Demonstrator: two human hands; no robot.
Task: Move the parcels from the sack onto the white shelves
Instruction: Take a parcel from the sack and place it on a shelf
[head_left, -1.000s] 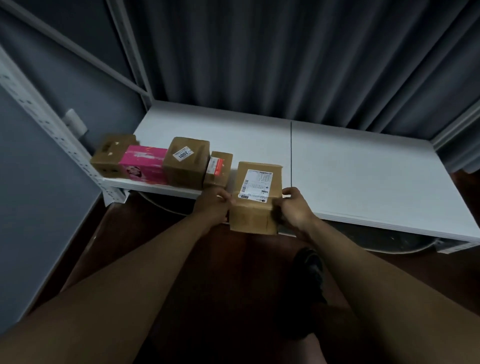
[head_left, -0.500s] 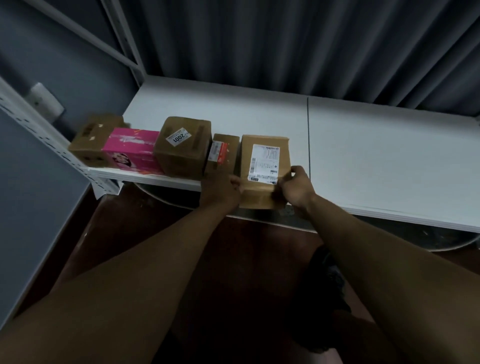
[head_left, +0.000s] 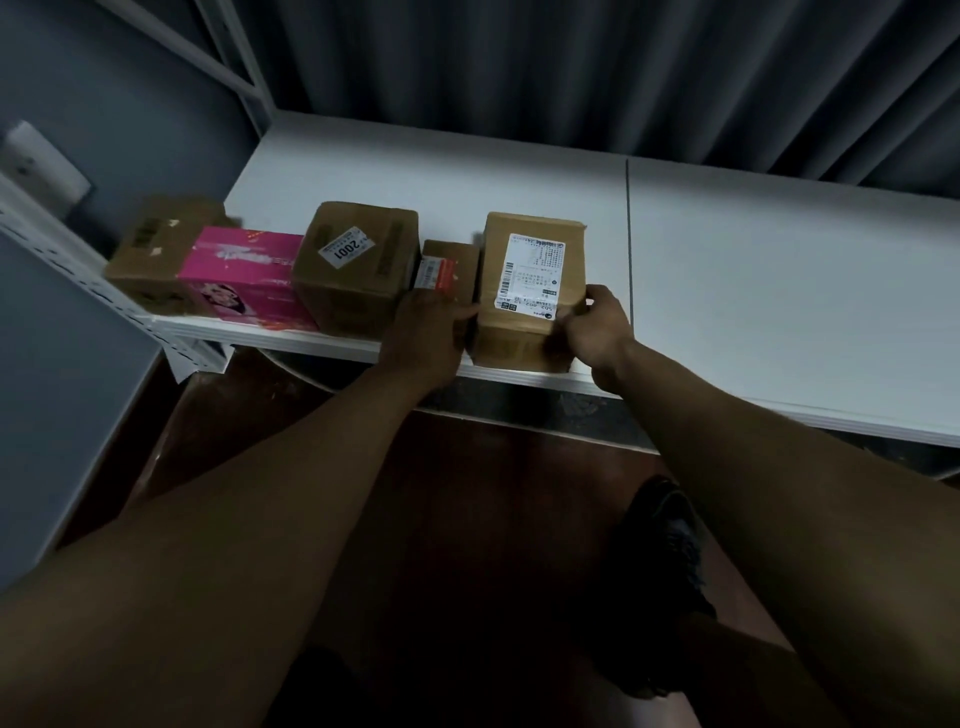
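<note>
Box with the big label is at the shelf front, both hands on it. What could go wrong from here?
1. The labelled box sits at the white shelf's front edge; released now, it might tip off.
2. The left hand is wedged against the small box; pushing might shove it out of line.

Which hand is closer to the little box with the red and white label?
Left. The left hand lies right in front of the small box, overlapping its near edge; the right hand grips the larger labelled parcel on that parcel's far side.
</note>
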